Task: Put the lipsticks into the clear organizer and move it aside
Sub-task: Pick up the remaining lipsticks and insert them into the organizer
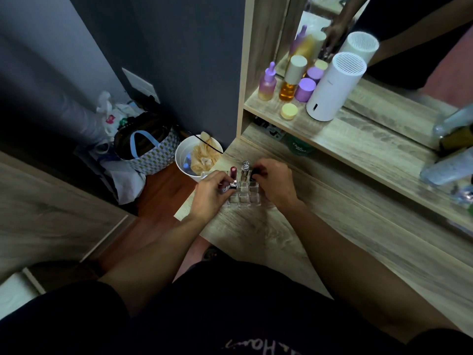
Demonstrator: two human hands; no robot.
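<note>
The clear organizer (pixel 243 198), a grid of small square cells, stands near the left front corner of the wooden desk (pixel 294 226). A dark red lipstick (pixel 233 172) and a clear silver-capped tube (pixel 245 170) stand upright in its back row. My left hand (pixel 213 196) grips a silver lipstick (pixel 231 186) over the organizer's left cells. My right hand (pixel 275 183) pinches a black lipstick (pixel 254 173) at the back right cell. Whether either lipstick rests inside a cell is hidden by my fingers.
A shelf above the desk carries purple and amber bottles (pixel 289 80), a yellow jar (pixel 289 111) and a white cylinder (pixel 335 85) before a mirror. Left of the desk on the floor stand a white bin (pixel 184 160) and a patterned bag (pixel 151 149). Blurred bottles (pixel 448 160) lie at right.
</note>
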